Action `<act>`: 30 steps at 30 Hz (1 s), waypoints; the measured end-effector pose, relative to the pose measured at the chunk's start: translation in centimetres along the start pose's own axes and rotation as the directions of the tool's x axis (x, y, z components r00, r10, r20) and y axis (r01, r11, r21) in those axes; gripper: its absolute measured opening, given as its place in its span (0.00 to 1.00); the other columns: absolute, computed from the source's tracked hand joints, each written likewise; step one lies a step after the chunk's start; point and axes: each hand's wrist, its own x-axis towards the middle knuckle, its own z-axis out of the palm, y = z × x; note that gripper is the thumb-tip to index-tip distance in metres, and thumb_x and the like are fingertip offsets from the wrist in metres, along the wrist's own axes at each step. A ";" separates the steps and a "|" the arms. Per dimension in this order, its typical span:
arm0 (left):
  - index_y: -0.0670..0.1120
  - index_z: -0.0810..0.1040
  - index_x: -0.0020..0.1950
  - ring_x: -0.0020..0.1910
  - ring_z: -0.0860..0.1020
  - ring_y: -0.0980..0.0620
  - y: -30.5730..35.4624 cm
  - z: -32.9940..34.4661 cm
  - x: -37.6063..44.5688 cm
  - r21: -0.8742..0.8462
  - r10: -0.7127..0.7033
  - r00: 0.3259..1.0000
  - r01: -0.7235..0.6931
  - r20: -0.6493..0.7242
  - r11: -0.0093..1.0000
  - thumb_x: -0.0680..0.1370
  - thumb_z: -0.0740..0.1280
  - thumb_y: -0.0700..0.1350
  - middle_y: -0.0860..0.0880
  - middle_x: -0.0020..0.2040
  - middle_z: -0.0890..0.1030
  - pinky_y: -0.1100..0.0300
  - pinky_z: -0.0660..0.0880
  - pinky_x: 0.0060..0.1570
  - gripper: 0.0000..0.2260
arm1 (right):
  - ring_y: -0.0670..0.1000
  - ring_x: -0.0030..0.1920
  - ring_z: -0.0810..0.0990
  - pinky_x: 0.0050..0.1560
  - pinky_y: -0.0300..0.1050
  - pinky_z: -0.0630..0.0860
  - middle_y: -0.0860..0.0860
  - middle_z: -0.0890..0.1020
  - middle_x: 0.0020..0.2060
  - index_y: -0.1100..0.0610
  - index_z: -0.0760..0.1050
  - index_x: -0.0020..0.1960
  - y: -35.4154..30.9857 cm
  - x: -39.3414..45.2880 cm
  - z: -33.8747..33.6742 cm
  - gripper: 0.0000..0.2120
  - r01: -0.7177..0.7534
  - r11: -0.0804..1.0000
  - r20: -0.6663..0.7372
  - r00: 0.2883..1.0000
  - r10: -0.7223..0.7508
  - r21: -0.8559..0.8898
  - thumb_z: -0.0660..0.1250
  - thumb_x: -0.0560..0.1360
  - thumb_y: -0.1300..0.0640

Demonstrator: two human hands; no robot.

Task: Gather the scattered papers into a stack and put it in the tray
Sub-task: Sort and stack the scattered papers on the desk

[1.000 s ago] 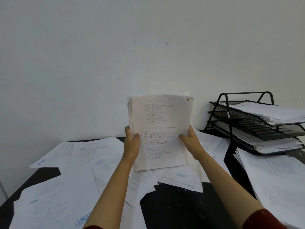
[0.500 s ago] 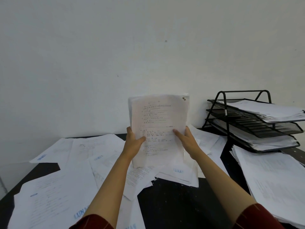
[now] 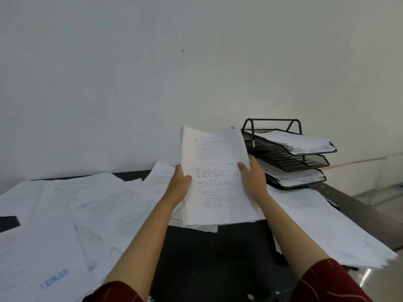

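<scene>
Two bare forearms, dark red sleeves pushed up near the elbows, thin pale curved lines printed on the right sleeve (image 3: pixel 333 284), plainer left sleeve (image 3: pixel 113 293), bare hands, left hand (image 3: pixel 180 186), right hand (image 3: pixel 254 179)

both hands gripping paper stack (image 3: pixel 214 177), tray (image 3: pixel 290 158) right, scattered papers (image 3: pixel 76 214)

matt paper stack (image 3: pixel 216 177), black wire-mesh tray (image 3: pixel 290 159)

We look from one head-worn wide-angle camera, forward and slightly down over the dark tabletop (image 3: pixel 209 258), close above our forearms, facing the plain white wall (image 3: pixel 152 73) beyond.
</scene>
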 end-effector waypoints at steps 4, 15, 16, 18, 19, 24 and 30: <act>0.44 0.67 0.67 0.57 0.75 0.49 0.0 5.9 -1.2 -0.058 -0.022 0.991 0.030 0.132 0.998 0.74 0.55 0.43 0.46 0.62 0.75 0.58 0.73 0.53 0.21 | 0.55 0.59 0.76 0.56 0.48 0.72 0.51 0.77 0.60 0.52 0.68 0.69 3.3 -0.8 -5.9 0.19 -0.100 0.983 -0.043 0.995 0.095 -0.155 0.61 0.80 0.52; 0.38 0.70 0.64 0.54 0.73 0.49 -0.7 17.7 -4.1 0.075 -0.148 0.905 0.128 0.398 0.989 0.76 0.57 0.36 0.45 0.57 0.75 0.65 0.69 0.41 0.16 | 0.59 0.63 0.71 0.59 0.46 0.67 0.56 0.73 0.63 0.60 0.75 0.62 8.8 -3.9 -18.0 0.13 -0.448 0.772 -0.111 0.887 0.449 -0.450 0.59 0.79 0.59; 0.37 0.70 0.63 0.54 0.74 0.47 -0.9 18.3 -4.2 0.121 -0.179 0.898 0.141 0.403 0.982 0.76 0.58 0.37 0.44 0.57 0.75 0.63 0.69 0.42 0.16 | 0.58 0.63 0.72 0.59 0.45 0.68 0.55 0.74 0.62 0.58 0.76 0.59 9.1 -4.1 -18.5 0.12 -0.460 0.749 -0.108 0.877 0.469 -0.477 0.58 0.79 0.59; 0.37 0.70 0.63 0.58 0.74 0.45 -1.4 19.3 -4.4 0.179 -0.221 0.886 0.160 0.408 0.971 0.76 0.60 0.38 0.42 0.60 0.75 0.60 0.71 0.49 0.16 | 0.59 0.62 0.74 0.59 0.47 0.71 0.55 0.77 0.56 0.56 0.75 0.51 9.9 -4.2 -19.1 0.07 -0.479 0.717 -0.105 0.859 0.501 -0.507 0.60 0.77 0.57; 0.37 0.70 0.63 0.59 0.75 0.45 -1.7 19.6 -4.5 0.187 -0.224 0.883 0.159 0.412 0.969 0.76 0.60 0.39 0.42 0.61 0.75 0.58 0.72 0.53 0.16 | 0.60 0.61 0.75 0.58 0.49 0.72 0.57 0.78 0.55 0.55 0.74 0.48 10.4 -4.2 -19.2 0.05 -0.477 0.707 -0.108 0.859 0.500 -0.521 0.60 0.76 0.56; 0.39 0.67 0.66 0.52 0.75 0.49 -2.8 20.4 -4.4 0.150 -0.139 0.918 0.088 0.372 0.985 0.78 0.64 0.41 0.42 0.60 0.76 0.63 0.71 0.44 0.18 | 0.59 0.56 0.76 0.52 0.50 0.73 0.58 0.78 0.58 0.59 0.75 0.57 11.5 -2.9 -19.9 0.14 -0.525 0.654 -0.169 0.833 0.527 -0.545 0.61 0.75 0.53; 0.45 0.67 0.67 0.47 0.76 0.52 -3.1 18.7 -3.8 0.117 -0.056 0.956 0.023 0.289 0.993 0.79 0.62 0.41 0.50 0.52 0.76 0.66 0.72 0.42 0.17 | 0.64 0.64 0.68 0.61 0.56 0.67 0.62 0.72 0.63 0.59 0.68 0.67 11.3 -1.7 -18.3 0.24 -0.497 0.565 -0.366 0.867 0.338 -0.658 0.67 0.73 0.56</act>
